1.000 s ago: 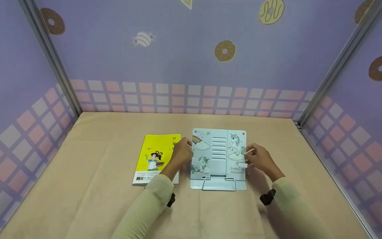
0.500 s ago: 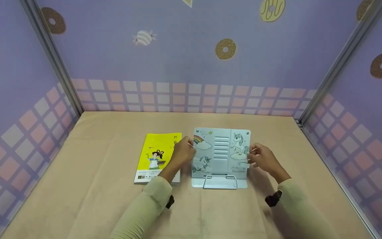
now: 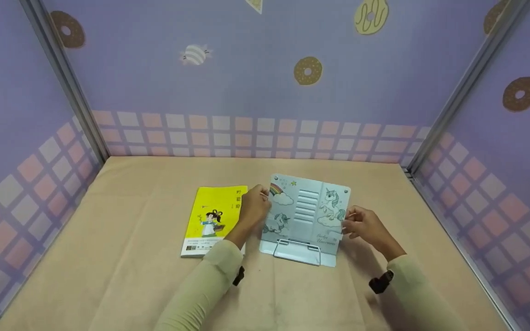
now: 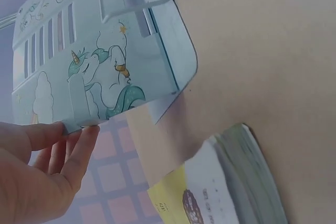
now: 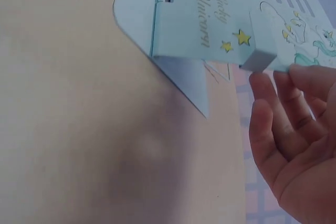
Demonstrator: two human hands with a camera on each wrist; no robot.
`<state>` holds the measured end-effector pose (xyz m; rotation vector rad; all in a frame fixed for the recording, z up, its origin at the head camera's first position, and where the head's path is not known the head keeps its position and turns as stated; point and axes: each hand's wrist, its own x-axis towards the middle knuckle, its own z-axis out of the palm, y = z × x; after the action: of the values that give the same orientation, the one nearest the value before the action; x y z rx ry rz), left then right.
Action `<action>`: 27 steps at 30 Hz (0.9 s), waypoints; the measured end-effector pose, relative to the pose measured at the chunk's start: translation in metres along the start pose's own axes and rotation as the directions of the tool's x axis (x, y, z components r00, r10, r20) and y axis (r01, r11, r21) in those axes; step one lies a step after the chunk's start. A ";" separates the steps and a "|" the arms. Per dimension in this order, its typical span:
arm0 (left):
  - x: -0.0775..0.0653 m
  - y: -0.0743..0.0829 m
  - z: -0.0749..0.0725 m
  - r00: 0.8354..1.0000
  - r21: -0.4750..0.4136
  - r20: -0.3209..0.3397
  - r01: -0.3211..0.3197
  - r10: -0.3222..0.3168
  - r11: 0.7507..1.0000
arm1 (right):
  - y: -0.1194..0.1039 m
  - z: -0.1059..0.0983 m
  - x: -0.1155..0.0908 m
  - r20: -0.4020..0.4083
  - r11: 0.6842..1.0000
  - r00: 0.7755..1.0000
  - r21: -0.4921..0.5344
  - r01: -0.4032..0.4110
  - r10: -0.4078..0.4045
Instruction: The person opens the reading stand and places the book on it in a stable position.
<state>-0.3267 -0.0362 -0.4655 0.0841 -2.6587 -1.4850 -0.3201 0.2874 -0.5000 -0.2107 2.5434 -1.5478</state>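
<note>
The stand (image 3: 306,231) looks like smooth painted metal to me, the left book (image 3: 212,218) paper, my sleeves (image 3: 200,289) and the tablecloth (image 3: 302,301) matt fabric.

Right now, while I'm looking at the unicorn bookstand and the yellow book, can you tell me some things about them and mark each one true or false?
1. The left hand and the right hand hold opposite sides of the unicorn bookstand. True.
2. The yellow book lies on the peach tablecloth, left of the unicorn bookstand. True.
3. The yellow book is wide open. False: it is closed.
4. A wire loop sits at the lower front of the unicorn bookstand. True.
5. The unicorn bookstand is decorated with dinosaurs. False: it shows unicorns, clouds and a rainbow.
6. The yellow book rests on the unicorn bookstand. False: it lies beside it.
</note>
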 end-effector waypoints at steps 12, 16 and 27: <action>0.014 0.013 0.010 0.995 0.059 -0.071 -0.067 0.071 0.996 | 0.014 0.002 -0.008 0.189 0.978 0.976 0.196 0.069 -0.107; 0.014 0.021 0.013 0.998 -0.004 0.014 -0.057 0.057 0.998 | 0.015 0.008 -0.011 0.239 0.971 0.962 0.229 0.074 -0.130; 0.024 0.043 0.026 0.999 -0.050 0.045 -0.007 0.010 0.999 | 0.008 0.023 -0.020 0.317 0.968 0.931 0.223 0.111 -0.180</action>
<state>-0.3533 0.0055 -0.4413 0.0360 -2.6513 -1.5681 -0.2960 0.2748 -0.5168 -0.5957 2.1346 -1.6448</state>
